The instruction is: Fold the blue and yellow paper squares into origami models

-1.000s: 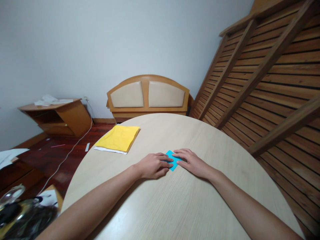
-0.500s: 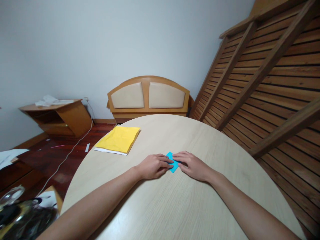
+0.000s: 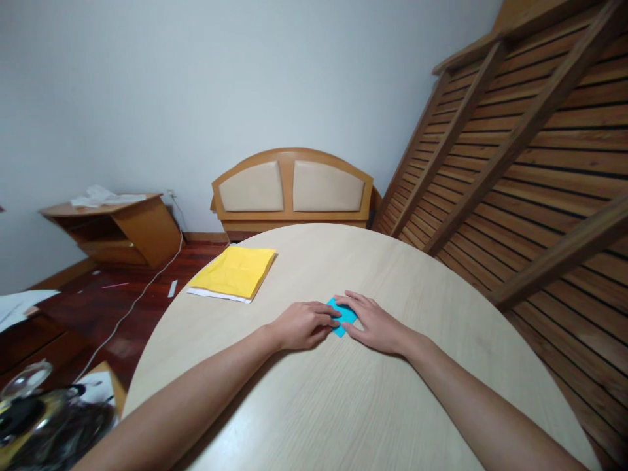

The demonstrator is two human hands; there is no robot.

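Observation:
A small piece of bright blue paper (image 3: 348, 315) lies on the round wooden table (image 3: 314, 405), angled like a diamond, with part of it covered by fingers. My left hand (image 3: 307, 324) is closed at the paper's left side, fingertips and thumb bearing on it. My right hand (image 3: 375, 322) is at the right side, its thumb and fingers spread apart. Its fingertips reach the paper's far edge and its thumb the near edge. How the layers under my fingers lie is hidden.
A yellow sheet stack (image 3: 235, 269) with white beneath lies at the table's left. Beyond the table stands a headboard (image 3: 292, 157). Wooden slats (image 3: 530, 150) lean on the right. A low cabinet (image 3: 152, 229) and a white cable (image 3: 128, 309) are on the left.
My right hand's fingers have spread wider, the index toward the far edge and the thumb toward the near edge, and more blue shows between them. My left hand has hardly moved.

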